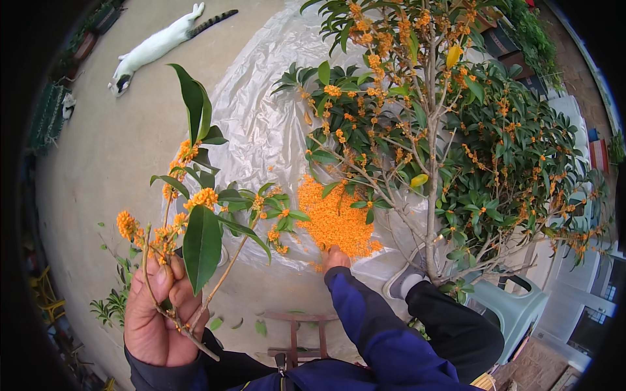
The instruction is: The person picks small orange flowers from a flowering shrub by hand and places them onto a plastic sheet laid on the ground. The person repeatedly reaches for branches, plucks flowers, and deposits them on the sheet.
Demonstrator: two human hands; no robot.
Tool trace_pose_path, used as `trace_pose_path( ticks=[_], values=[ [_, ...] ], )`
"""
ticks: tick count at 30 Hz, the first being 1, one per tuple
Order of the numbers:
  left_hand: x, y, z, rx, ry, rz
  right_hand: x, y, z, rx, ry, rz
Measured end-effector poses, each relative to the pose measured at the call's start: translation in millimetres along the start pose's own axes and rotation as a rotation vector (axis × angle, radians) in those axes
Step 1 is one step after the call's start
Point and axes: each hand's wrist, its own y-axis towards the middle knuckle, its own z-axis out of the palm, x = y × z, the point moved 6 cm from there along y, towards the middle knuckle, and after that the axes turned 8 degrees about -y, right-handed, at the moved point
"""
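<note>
My left hand (161, 305) grips a forked osmanthus twig (210, 298) with dark green leaves and clusters of small orange flowers (201, 198). The twig is raised at the left, close to the camera. A heap of loose orange blossoms (337, 215) lies on a clear plastic sheet (259, 97). At the near edge of that heap is my right hand (336, 258), back upward. Its fingertips are hidden, so I cannot tell whether they hold anything. Large osmanthus branches (430, 146), thick with leaves and blossoms, rise to the right of the heap.
A white cat (156, 46) with a striped tail lies on the concrete floor at the upper left. A pale green plastic stool (513, 303) stands at my right, beside my leg. Cut leafy sprigs (115, 303) lie at the left. A wooden frame (296, 337) is before me.
</note>
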Motion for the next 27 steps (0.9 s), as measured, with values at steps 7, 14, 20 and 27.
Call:
trace_pose_path(
  ticks=[7,14,20,27],
  values=[
    [-6.2,-3.1,3.1,0.047,0.001,-0.018,6.1,29.6,36.5,0.061,-0.503,-0.198],
    [-10.3,-8.0,13.6,-0.018,0.012,0.062,-14.3,-11.2,-23.1,-0.259,0.194,-0.167],
    [-20.4,-14.8,13.4,0.170,-0.009,0.053,-44.4,-20.1,-61.4,-0.292,0.534,-0.135],
    [-44.1,-2.8,17.1,0.209,-0.015,0.229,11.7,-49.1,-153.4,-0.082,1.200,-0.094]
  ],
)
